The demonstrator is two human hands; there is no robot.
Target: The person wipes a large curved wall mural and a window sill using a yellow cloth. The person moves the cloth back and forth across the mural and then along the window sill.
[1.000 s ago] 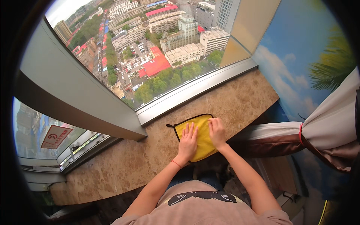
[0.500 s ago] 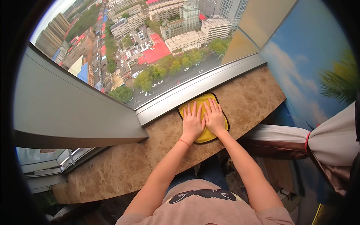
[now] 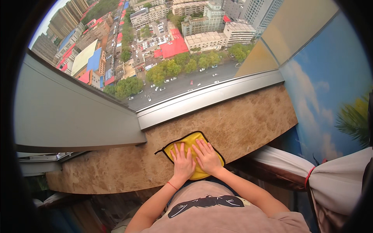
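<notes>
A yellow cloth with a black border (image 3: pixel 185 140) lies spread on the brown marbled window sill (image 3: pixel 241 116), close to the sill's near edge. My left hand (image 3: pixel 183 163) rests flat on the cloth's left part, fingers spread. Beside it, my right hand (image 3: pixel 207 158) presses flat on the right part, its fingers stretched out too. Both palms touch the cloth from above without gripping it. A corner loop of the black border sticks out to the left. The cloth's near part reaches the sill edge by my body.
A silver window frame (image 3: pixel 210 99) runs along the far side of the sill. To the left stands a wide grey pillar (image 3: pixel 77 108). A white curtain with a red tie (image 3: pixel 309 176) hangs at the right, by a sky-painted wall (image 3: pixel 311 81).
Both hands and the cloth have moved from beside the window frame back toward my body, to the near edge of the sill. The view has shifted a little.
</notes>
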